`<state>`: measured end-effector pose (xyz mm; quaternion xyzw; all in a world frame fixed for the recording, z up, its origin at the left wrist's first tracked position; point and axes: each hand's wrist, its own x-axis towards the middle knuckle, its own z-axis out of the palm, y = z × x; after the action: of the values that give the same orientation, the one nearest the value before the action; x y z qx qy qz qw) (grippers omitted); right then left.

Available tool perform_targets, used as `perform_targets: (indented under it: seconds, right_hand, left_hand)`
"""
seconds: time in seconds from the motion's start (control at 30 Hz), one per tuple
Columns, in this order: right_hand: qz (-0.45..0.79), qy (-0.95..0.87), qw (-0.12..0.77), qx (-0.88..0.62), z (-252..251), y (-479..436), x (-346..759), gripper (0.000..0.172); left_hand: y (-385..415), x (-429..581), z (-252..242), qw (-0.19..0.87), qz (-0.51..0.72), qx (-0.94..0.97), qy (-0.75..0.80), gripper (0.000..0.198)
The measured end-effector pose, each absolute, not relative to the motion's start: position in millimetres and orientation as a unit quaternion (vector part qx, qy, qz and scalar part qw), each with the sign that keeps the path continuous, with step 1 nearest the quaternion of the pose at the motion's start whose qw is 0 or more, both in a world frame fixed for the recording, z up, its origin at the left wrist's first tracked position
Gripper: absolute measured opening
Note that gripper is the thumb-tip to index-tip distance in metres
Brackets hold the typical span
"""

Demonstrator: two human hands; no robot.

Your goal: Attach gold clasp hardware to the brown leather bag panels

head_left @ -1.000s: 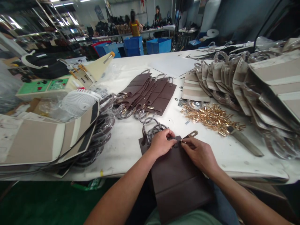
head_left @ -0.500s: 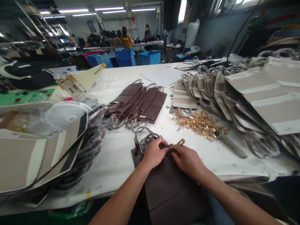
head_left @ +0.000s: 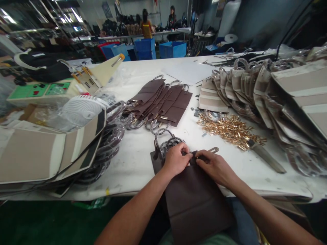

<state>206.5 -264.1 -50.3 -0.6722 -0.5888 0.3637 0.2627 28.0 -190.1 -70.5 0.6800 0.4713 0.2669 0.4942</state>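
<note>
A dark brown leather-like bag piece [head_left: 196,204] hangs over the table's front edge toward my lap. Its plastic-wrapped handle [head_left: 163,137] loops up at the far side. My left hand [head_left: 177,158] is closed in a pinch at the top edge of the bag piece, beside the handle. Just right of it, my right hand [head_left: 216,166] pinches the same top edge. A narrow strap end with a slotted metal plate [head_left: 214,149] sticks out behind my right fingers. A small shiny bit shows under my left fingertips; the fingers cover most of it.
A heap of gold metal fittings [head_left: 230,131] and a knife-like tool [head_left: 267,156] lie to the right. Brown bag pieces [head_left: 176,102] are stacked ahead. Beige-lined pieces [head_left: 258,92] stand at right, more [head_left: 33,153] at left near a white fan [head_left: 84,110].
The view has tilted down and shifted left, so the table items appear higher and farther right. Both hands stay pinched at the bag's top edge, with little finger movement.
</note>
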Motion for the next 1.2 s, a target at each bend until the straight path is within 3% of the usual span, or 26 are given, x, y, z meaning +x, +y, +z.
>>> perform_targets:
  seconds: [0.57,0.83,0.9,1.03,1.1,1.2]
  right_hand:
    - [0.352,-0.624,0.196,-0.669,-45,-254,209,0.018]
    - [0.335,-0.613,0.23,-0.678,-53,-252,203,0.024]
    - [0.353,-0.596,0.255,-0.674,-55,-254,204,0.032]
    - [0.384,-0.547,0.302,-0.679,-52,-256,209,0.065]
    - [0.401,-0.55,0.316,-0.661,-49,-256,210,0.058]
    - [0.447,-0.553,0.336,-0.617,-45,-255,210,0.031]
  left_hand:
    - [-195,29,-64,0.499,0.272,0.666,0.483,0.016]
    - [-190,28,-72,0.505,0.29,0.654,0.483,0.018]
    - [-190,26,-71,0.521,0.295,0.647,0.472,0.019]
    - [-195,20,-62,0.539,0.308,0.642,0.45,0.022]
    - [-198,17,-56,0.519,0.314,0.662,0.44,0.024]
    - [-201,15,-48,0.458,0.328,0.706,0.43,0.025]
